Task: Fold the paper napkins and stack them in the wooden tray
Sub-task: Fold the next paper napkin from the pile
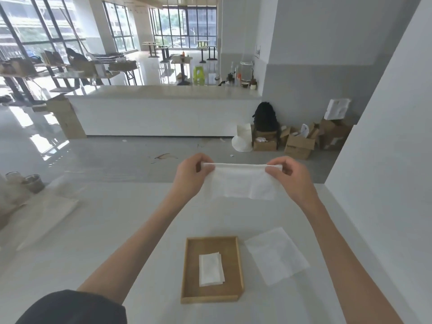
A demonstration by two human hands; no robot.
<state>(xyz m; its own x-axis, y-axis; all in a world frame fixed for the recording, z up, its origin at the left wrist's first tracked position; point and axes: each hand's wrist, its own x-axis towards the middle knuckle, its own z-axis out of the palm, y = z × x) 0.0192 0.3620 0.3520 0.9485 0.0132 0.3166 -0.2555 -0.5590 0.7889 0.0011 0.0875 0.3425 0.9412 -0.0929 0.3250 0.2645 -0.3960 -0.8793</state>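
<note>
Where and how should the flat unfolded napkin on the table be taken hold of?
The unfolded napkin lies flat, right of the wooden tray. Probably best pinched at its two far corners from above, since both hands hold the raised napkin that way.

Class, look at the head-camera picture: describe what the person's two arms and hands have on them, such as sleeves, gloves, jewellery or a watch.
Both hands, the left hand and the right hand, are bare, with no gloves. No rings, watch or bracelets show. Both forearms are uncovered up to the picture's edge. A dark, black-looking piece of clothing shows at the lower left, near the left upper arm; it may be a short sleeve.
</note>
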